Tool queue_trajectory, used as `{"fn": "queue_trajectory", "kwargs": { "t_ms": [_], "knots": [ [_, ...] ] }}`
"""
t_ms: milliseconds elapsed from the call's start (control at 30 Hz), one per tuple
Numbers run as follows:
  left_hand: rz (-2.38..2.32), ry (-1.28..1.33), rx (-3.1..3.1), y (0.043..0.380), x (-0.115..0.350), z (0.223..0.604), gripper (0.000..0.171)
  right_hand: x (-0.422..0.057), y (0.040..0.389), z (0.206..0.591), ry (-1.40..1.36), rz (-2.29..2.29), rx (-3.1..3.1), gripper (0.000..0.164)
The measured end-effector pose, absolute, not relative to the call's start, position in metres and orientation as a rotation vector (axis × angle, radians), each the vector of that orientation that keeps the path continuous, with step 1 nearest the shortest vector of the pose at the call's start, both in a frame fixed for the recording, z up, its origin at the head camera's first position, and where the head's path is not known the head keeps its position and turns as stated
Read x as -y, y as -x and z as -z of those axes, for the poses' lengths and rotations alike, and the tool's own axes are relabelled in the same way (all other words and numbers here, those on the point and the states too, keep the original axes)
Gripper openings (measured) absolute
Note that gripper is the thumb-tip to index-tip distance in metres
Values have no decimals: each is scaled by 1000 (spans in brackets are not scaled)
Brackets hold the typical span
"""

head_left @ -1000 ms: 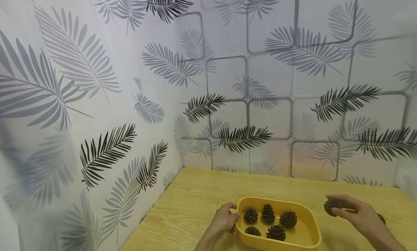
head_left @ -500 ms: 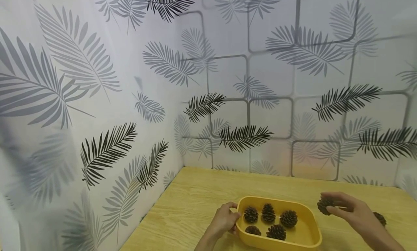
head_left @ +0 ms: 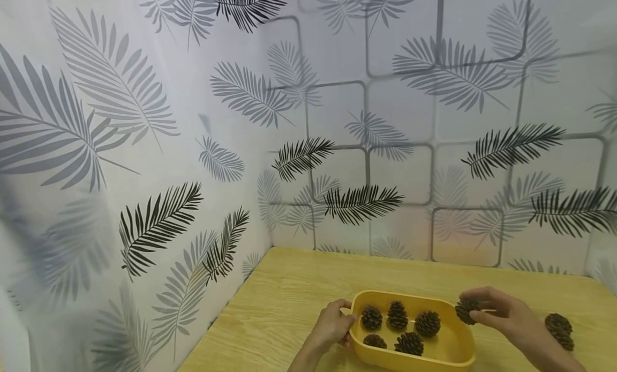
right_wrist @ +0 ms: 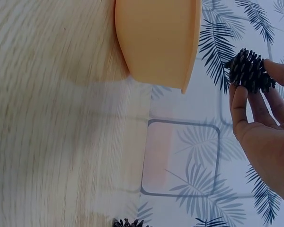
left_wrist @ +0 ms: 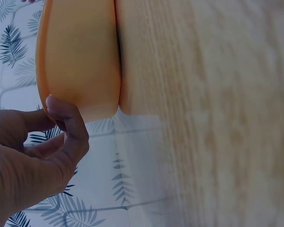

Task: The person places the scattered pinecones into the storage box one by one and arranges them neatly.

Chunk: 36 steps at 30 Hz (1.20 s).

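Note:
My left hand pinches the left rim of a yellow plastic tub; the left wrist view shows thumb and fingers on the tub's edge. Inside lie several brown pine cones, among them an upright one at the back and another near the front wall. One more pine cone is held between the thumb and fingers of my right hand, at the tub's right rim. In the right wrist view that pine cone is off the table, apart from the tub's outer wall.
Two pine cones lie on the wood-grain table, right of my right hand. Pale sheeting with a leaf print stands behind the table and along its left side.
My right hand has carried its pine cone leftward to the tub's right rim. The pine cones on the table at right have come into fuller view. My left hand and the tub stay put.

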<state>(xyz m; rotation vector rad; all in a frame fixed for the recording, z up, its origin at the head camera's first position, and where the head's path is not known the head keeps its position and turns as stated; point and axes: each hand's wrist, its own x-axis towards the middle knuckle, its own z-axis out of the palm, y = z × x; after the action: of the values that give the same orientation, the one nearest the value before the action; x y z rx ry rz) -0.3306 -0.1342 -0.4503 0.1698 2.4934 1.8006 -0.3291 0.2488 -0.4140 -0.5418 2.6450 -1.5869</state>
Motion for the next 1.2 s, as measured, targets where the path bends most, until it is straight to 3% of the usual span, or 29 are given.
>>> {"fn": "queue_trajectory", "kwargs": {
  "t_ms": [400, 1200],
  "knots": [
    [-1788, -157, -2493, 328, 135, 451, 34, -234, 332, 427, 789, 1582, -2497, 43],
    [-1785, -133, -2503, 333, 134, 452, 35, -205, 339, 439, 884, 1419, -2597, 34]
  ]
}}
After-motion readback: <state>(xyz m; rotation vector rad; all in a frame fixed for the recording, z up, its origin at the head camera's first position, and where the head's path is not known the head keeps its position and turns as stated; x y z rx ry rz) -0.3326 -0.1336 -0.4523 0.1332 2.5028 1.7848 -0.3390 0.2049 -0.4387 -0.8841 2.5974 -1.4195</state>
